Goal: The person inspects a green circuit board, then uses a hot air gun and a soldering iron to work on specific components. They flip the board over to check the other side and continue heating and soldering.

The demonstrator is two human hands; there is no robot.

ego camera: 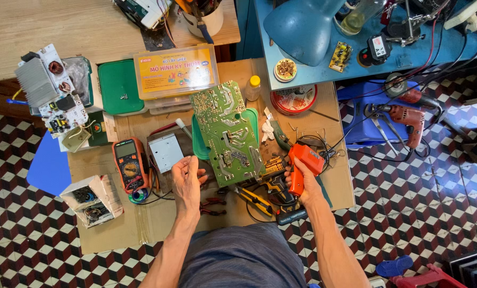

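My right hand (301,184) grips an orange pistol-shaped soldering gun (303,164), held just right of a large green circuit board (227,130). The board lies tilted on a green tray (197,140) on the cardboard sheet. My left hand (187,177) hovers left of the board's near corner, fingers curled together with the tips pinched; whether something small sits between them I cannot tell. Below the hands lie red-handled pliers (212,205), a yellow-and-black tool (253,200) and a cordless drill (280,197).
An orange multimeter (129,162) and a grey metal box (165,151) lie to the left. Parts boxes (174,72), a solder spool (293,98), a small bottle (254,87) and loose boards (54,96) ring the work area. A red drill (406,120) rests at right by a blue bench (387,58).
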